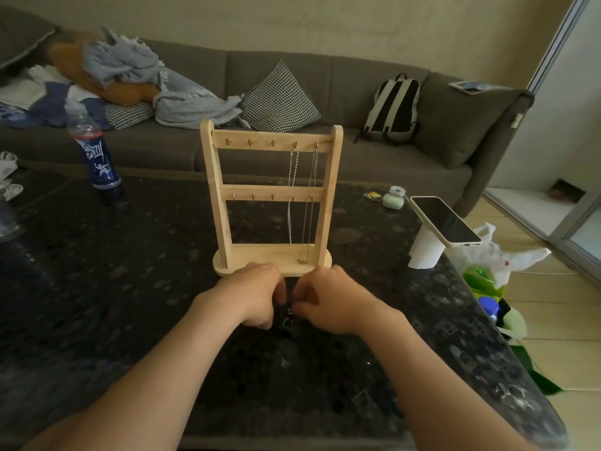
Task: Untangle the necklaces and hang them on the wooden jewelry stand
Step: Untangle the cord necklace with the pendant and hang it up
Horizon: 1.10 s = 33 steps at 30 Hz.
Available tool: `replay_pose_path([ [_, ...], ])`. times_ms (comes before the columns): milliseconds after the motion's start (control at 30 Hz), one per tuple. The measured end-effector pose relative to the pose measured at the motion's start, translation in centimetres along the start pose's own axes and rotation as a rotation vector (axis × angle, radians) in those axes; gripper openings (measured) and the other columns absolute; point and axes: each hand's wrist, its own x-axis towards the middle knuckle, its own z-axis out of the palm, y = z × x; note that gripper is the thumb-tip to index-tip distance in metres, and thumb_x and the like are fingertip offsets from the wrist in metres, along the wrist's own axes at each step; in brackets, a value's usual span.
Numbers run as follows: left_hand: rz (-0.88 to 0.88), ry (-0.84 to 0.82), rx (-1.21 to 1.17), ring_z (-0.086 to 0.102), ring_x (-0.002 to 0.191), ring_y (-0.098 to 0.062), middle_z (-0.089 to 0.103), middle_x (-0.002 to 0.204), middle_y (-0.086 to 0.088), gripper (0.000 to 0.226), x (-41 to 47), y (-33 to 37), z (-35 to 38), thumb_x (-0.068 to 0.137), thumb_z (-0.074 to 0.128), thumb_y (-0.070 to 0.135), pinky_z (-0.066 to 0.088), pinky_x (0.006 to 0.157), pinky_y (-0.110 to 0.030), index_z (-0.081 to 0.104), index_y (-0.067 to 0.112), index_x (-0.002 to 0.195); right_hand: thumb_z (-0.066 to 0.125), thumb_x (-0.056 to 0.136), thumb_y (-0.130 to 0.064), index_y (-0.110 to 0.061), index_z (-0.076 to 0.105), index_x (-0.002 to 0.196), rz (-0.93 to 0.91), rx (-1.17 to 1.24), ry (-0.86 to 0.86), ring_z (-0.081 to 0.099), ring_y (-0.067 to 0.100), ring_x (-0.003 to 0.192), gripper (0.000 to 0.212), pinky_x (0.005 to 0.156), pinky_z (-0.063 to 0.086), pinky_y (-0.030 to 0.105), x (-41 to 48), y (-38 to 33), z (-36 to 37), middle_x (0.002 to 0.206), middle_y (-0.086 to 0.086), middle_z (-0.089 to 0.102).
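Note:
The wooden jewelry stand (pixel 271 203) stands upright on the dark stone table, just beyond my hands. Two chain necklaces hang from its top-right hooks: a silvery one (pixel 292 190) and a thinner one (pixel 311 203) whose pendant rests on the base. My left hand (pixel 257 296) and my right hand (pixel 328 301) meet in front of the stand's base, fingers curled inward, pinching a small dark tangle of necklaces (pixel 285 320) between them. The tangle is blurred and mostly hidden by the fingers.
A blue bottle (pixel 96 157) stands at the table's far left. A phone (pixel 445 221) lies on a white roll at the right edge, with a small green jar (pixel 393 198) behind it. Plastic bags (pixel 487 275) sit on the floor at right. A grey sofa runs behind.

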Motion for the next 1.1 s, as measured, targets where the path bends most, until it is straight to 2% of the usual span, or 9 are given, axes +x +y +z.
replay_pose_path([
  [133, 0.016, -0.100, 0.055, 0.063, 0.107, -0.019, 0.061, 0.117, 0.004, 0.054, -0.3, 0.5, 0.5, 0.083, 0.090, 0.022, 0.059, 0.096, -0.040, 0.063, 0.029, 0.128, 0.077, 0.096, -0.025, -0.025, 0.065, 0.137, -0.050, -0.023, -0.069, 0.063, 0.011, 0.096, 0.043, 0.086, 0.058, 0.031, -1.0, 0.0, 1.3, 0.099, -0.012, 0.059],
  [300, 0.039, -0.043, 0.041, 0.069, 0.092, -0.016, 0.068, 0.104, 0.002, 0.024, -0.3, 0.6, 1.2, 0.090, 0.084, 0.028, 0.062, 0.087, -0.037, 0.069, 0.027, 0.109, 0.084, 0.089, -0.033, -0.025, 0.062, 0.139, -0.060, 0.006, -0.062, 0.063, 0.012, 0.100, 0.055, 0.086, 0.056, 0.028, -1.7, 0.0, 2.0, 0.104, -0.013, 0.058],
  [433, 0.081, -0.053, -0.075, 0.070, 0.090, -0.012, 0.072, 0.101, 0.005, 0.008, -0.4, 0.6, 1.2, 0.099, 0.073, 0.034, 0.057, 0.078, -0.030, 0.072, 0.030, 0.106, 0.076, 0.097, -0.026, -0.025, 0.073, 0.127, -0.033, 0.050, 0.078, 0.066, 0.013, 0.098, 0.031, 0.090, 0.060, 0.033, -2.1, 0.5, 2.2, 0.104, -0.007, 0.069],
  [567, 0.124, 0.006, -0.245, 0.070, 0.094, -0.013, 0.073, 0.099, 0.005, 0.012, -0.7, 0.9, 0.9, 0.104, 0.067, 0.032, 0.059, 0.093, -0.038, 0.074, 0.029, 0.113, 0.076, 0.095, -0.025, -0.028, 0.075, 0.120, 0.036, 0.155, 0.260, 0.065, 0.017, 0.097, 0.026, 0.090, 0.061, 0.038, -2.5, 0.9, 1.5, 0.094, -0.005, 0.070],
  [633, 0.147, 0.044, -0.380, 0.072, 0.096, -0.015, 0.076, 0.099, 0.005, 0.010, -0.8, 1.0, 0.7, 0.103, 0.068, 0.036, 0.058, 0.098, -0.043, 0.075, 0.031, 0.108, 0.080, 0.093, -0.029, -0.026, 0.076, 0.114, 0.070, 0.292, 0.350, 0.073, 0.014, 0.086, 0.022, 0.080, 0.062, 0.029, -3.1, 0.9, 0.4, 0.084, -0.004, 0.075],
  [733, 0.172, 0.078, -0.560, 0.071, 0.104, -0.016, 0.076, 0.109, 0.004, 0.019, -1.2, 1.5, 0.4, 0.102, 0.071, 0.031, 0.056, 0.101, -0.042, 0.073, 0.034, 0.120, 0.074, 0.099, -0.027, -0.023, 0.078, 0.105, 0.105, 0.487, 0.439, 0.074, 0.005, 0.061, 0.009, 0.057, 0.055, 0.014, -4.3, 0.3, -1.2, 0.075, -0.002, 0.077],
  [833, 0.220, 0.108, -0.731, 0.072, 0.105, -0.014, 0.077, 0.109, 0.004, 0.034, -1.6, 2.3, 0.5, 0.102, 0.069, 0.020, 0.055, 0.097, -0.037, 0.065, 0.035, 0.131, 0.059, 0.107, -0.014, -0.022, 0.078, 0.117, 0.121, 0.641, 0.419, 0.073, 0.007, 0.068, 0.023, 0.066, 0.061, 0.022, -4.7, -0.2, -2.0, 0.086, 0.003, 0.078],
  [933, 0.270, 0.176, -0.788, 0.072, 0.107, -0.012, 0.076, 0.112, 0.004, 0.034, -2.0, 3.0, 0.8, 0.104, 0.065, 0.019, 0.055, 0.100, -0.039, 0.062, 0.040, 0.132, 0.050, 0.108, -0.003, -0.024, 0.074, 0.127, 0.112, 0.837, 0.336, 0.071, 0.010, 0.077, 0.037, 0.080, 0.064, 0.029, -5.3, -0.7, -2.6, 0.095, 0.008, 0.077],
  [1100, 0.328, 0.266, -0.789, 0.070, 0.100, -0.006, 0.077, 0.100, 0.012, 0.021, -3.2, 4.0, 1.1, 0.109, 0.056, 0.028, 0.056, 0.092, -0.035, 0.075, 0.036, 0.113, 0.055, 0.108, -0.007, -0.019, 0.073, 0.124, 0.116, 0.980, 0.433, 0.073, 0.011, 0.082, 0.027, 0.081, 0.063, 0.028, -5.9, -0.4, -2.6, 0.098, 0.006, 0.079],
])
